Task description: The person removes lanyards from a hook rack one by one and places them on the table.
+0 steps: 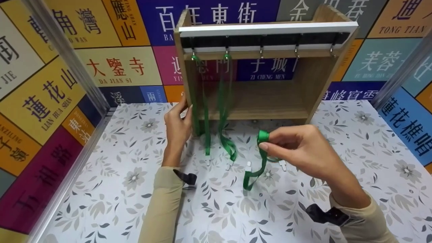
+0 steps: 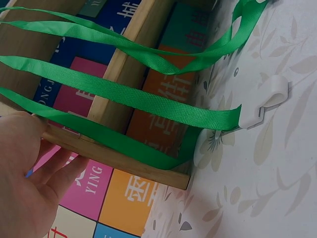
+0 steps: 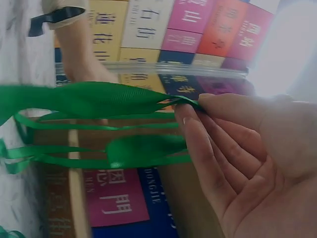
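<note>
In the head view my right hand [image 1: 303, 148] pinches a green lanyard [image 1: 263, 135] between thumb and fingers, in front of a wooden hook rack [image 1: 270, 101]. The held lanyard's lower part trails to the table, near a white clip [image 1: 249, 164]. My left hand [image 1: 179, 121] holds the rack's left side panel [image 2: 119, 156], its fingers partly hidden behind the panel. Two green lanyards [image 1: 206, 118] [image 1: 221, 111] hang from the two leftmost hooks, their white clips [image 2: 272, 94] down at the tabletop. In the right wrist view, the pinched green ribbon [image 3: 109, 99] stretches leftward from the fingertips.
More metal hooks [image 1: 262, 52] line the rack's front bar to the right, with no lanyards on them. Another green lanyard [image 1: 273, 158] with a white clip [image 1: 283, 165] lies behind my right hand. A floral tabletop [image 1: 135, 202] and sign-printed walls [image 1: 118, 65] surround the rack.
</note>
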### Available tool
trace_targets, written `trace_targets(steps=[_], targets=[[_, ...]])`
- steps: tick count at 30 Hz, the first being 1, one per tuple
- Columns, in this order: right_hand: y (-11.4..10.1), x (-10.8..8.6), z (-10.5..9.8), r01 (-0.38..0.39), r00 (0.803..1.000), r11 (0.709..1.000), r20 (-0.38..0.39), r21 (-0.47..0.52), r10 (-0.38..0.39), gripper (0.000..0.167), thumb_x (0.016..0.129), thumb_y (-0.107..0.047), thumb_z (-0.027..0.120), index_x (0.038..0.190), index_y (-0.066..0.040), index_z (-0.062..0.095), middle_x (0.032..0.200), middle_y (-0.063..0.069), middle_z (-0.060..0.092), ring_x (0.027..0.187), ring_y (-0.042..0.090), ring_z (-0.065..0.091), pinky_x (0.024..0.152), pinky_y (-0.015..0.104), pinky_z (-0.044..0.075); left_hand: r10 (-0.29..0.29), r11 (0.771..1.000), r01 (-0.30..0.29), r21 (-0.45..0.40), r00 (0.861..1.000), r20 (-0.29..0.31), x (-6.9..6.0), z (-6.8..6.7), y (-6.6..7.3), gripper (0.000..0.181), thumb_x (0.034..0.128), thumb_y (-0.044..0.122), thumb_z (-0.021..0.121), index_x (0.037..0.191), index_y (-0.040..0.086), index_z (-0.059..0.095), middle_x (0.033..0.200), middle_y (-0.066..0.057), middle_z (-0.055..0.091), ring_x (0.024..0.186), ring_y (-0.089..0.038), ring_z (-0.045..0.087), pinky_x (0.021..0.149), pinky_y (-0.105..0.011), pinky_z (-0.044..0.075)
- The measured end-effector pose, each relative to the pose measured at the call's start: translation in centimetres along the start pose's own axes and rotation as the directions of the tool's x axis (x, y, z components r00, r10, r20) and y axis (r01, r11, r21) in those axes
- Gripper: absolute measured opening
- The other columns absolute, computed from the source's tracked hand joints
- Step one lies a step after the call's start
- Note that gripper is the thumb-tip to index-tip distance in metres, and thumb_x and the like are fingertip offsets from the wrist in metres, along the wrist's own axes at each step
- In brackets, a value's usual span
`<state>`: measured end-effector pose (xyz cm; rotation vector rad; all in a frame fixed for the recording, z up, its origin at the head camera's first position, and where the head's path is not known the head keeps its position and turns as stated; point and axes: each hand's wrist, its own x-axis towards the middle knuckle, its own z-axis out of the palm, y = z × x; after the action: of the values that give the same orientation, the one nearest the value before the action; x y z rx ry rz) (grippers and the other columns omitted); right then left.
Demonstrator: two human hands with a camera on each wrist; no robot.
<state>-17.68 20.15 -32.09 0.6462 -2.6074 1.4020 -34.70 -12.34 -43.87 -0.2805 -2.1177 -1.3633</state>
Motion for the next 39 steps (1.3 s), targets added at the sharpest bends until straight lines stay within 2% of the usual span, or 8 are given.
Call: trace_targets(steps=[4, 10, 13, 18, 21, 27, 34, 39], targets=[[-0.6, 1.1, -0.8, 0.01, 0.998, 1.0, -0.063, 0.013, -0.009, 0.006, 0.095, -0.021, 0.086, 0.1, -0.017, 0.085, 0.089, 0.0, 0.084, 0.074, 0.016, 0.08, 0.068, 0.028, 0.067, -0.002, 1.0, 0.002, -0.006, 1.0, 0.006, 0.1, 0.1, 0.0, 0.05, 0.1069, 0.017, 0.07, 0.156, 0.022, 0.059, 0.146, -0.003, 0.071, 0.131, -0.018, 0.072, 0.107, -0.035, 0.061], [-0.8, 5.4, -1.1, -0.01, 0.985, 0.999, -0.169, 0.053, 0.019, 0.019, 0.095, -0.025, 0.087, 0.104, -0.009, 0.085, 0.095, 0.008, 0.085, 0.078, 0.013, 0.081, 0.072, 0.027, 0.067, -0.014, 1.0, 0.014, -0.014, 1.0, 0.0, -0.2, 0.0, -0.2, 0.05, 0.1073, 0.02, 0.07, 0.156, 0.025, 0.058, 0.146, -0.002, 0.071, 0.13, -0.017, 0.072, 0.102, -0.036, 0.063], [-0.7, 7.5, -1.4, -0.006, 0.968, 0.997, -0.248, 0.077, 0.025, 0.023, 0.095, -0.025, 0.087, 0.107, -0.006, 0.084, 0.097, 0.007, 0.085, 0.079, 0.012, 0.081, 0.073, 0.024, 0.067, -0.002, 1.0, 0.002, -0.014, 1.0, -0.003, -0.1, 0.0, -0.2, 0.05, 0.107, 0.018, 0.07, 0.156, 0.021, 0.059, 0.147, -0.004, 0.07, 0.13, -0.017, 0.072, 0.105, -0.036, 0.062], [-0.4, 9.9, -2.0, 0.046, 0.925, 0.994, -0.38, 0.096, -0.006, 0.023, 0.095, -0.023, 0.087, 0.108, -0.004, 0.084, 0.096, 0.0, 0.085, 0.076, 0.01, 0.08, 0.074, 0.02, 0.065, 0.013, 1.0, -0.013, -0.014, 1.0, 0.0, -0.1, 0.1, -0.1, 0.05, 0.1073, 0.017, 0.069, 0.156, 0.019, 0.059, 0.146, -0.005, 0.071, 0.13, -0.02, 0.072, 0.11, -0.037, 0.06], [0.1, 10.7, -2.2, 0.08, 0.911, 0.992, -0.41, 0.094, -0.035, 0.023, 0.096, -0.023, 0.086, 0.107, -0.003, 0.083, 0.095, -0.001, 0.085, 0.076, 0.008, 0.08, 0.074, 0.018, 0.065, 0.001, 1.0, -0.001, -0.017, 1.0, 0.005, -0.1, 0.0, 0.1, 0.05, 0.1074, 0.018, 0.069, 0.156, 0.021, 0.058, 0.146, -0.004, 0.071, 0.131, -0.019, 0.072, 0.107, -0.036, 0.061], [0.7, 10.4, -2.4, 0.09, 0.922, 0.995, -0.381, 0.046, -0.066, 0.023, 0.097, -0.026, 0.085, 0.107, -0.006, 0.084, 0.094, -0.005, 0.084, 0.078, 0.008, 0.08, 0.077, 0.017, 0.064, -0.013, 1.0, 0.014, -0.018, 1.0, 0.005, -0.1, -0.1, 0.1, 0.051, 0.107, 0.015, 0.07, 0.156, 0.021, 0.059, 0.146, -0.004, 0.071, 0.131, -0.02, 0.072, 0.106, -0.036, 0.062], [-0.3, 7.4, -2.8, 0.092, 0.932, 0.996, -0.353, 0.003, -0.085, 0.022, 0.096, -0.028, 0.085, 0.106, -0.008, 0.085, 0.094, -0.002, 0.085, 0.08, 0.011, 0.081, 0.075, 0.019, 0.064, -0.027, 1.0, 0.027, -0.014, 1.0, 0.011, 0.0, 0.0, 0.0, 0.051, 0.1073, 0.017, 0.069, 0.157, 0.022, 0.057, 0.148, -0.003, 0.07, 0.132, -0.018, 0.071, 0.105, -0.036, 0.062], [-0.8, 5.4, -2.7, 0.102, 0.94, 0.995, -0.327, -0.005, -0.098, 0.018, 0.096, -0.022, 0.085, 0.105, -0.007, 0.085, 0.096, -0.002, 0.085, 0.082, 0.011, 0.082, 0.077, 0.019, 0.065, -0.014, 1.0, 0.014, -0.012, 1.0, 0.001, -0.1, 0.0, -0.2, 0.051, 0.1071, 0.016, 0.069, 0.156, 0.02, 0.058, 0.147, -0.004, 0.07, 0.131, -0.018, 0.072, 0.107, -0.036, 0.061]])
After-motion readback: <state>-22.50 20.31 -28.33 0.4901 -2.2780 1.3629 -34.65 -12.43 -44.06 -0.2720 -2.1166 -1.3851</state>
